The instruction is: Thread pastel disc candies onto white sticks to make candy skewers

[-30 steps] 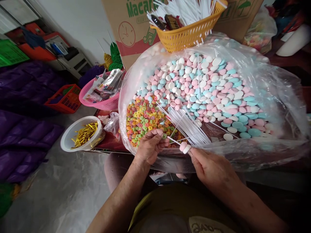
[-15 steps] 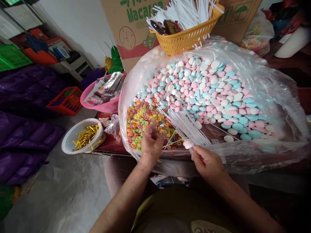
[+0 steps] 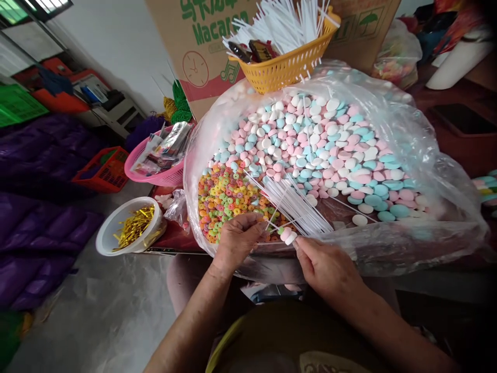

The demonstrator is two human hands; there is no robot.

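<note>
My right hand [image 3: 330,264] is closed with thumb and fingers around one end of a thin white stick. Threaded on that stick are a white and a pink candy disc [image 3: 288,235] and a small green ring candy [image 3: 280,230]. My left hand [image 3: 237,239] pinches at the stick's other end; its fingertips partly hide what lies between them. Beneath and beyond my left hand spreads a heap of colourful ring candies [image 3: 219,199]. A bundle of white sticks [image 3: 297,204] lies between it and a large pile of pink, white and blue candies [image 3: 322,137].
A clear plastic bag [image 3: 438,181] surrounds the candies. Behind it are a yellow basket [image 3: 287,72] of white sticks and a cardboard box [image 3: 209,57]. To the left sit a pink basket [image 3: 171,176] of packets and a white tub [image 3: 106,228] of gold ties.
My left hand has gone from loosely spread fingers over the ring candies to a pinch at the stick. A green ring now shows beside the pink disc. The view has shifted slightly.
</note>
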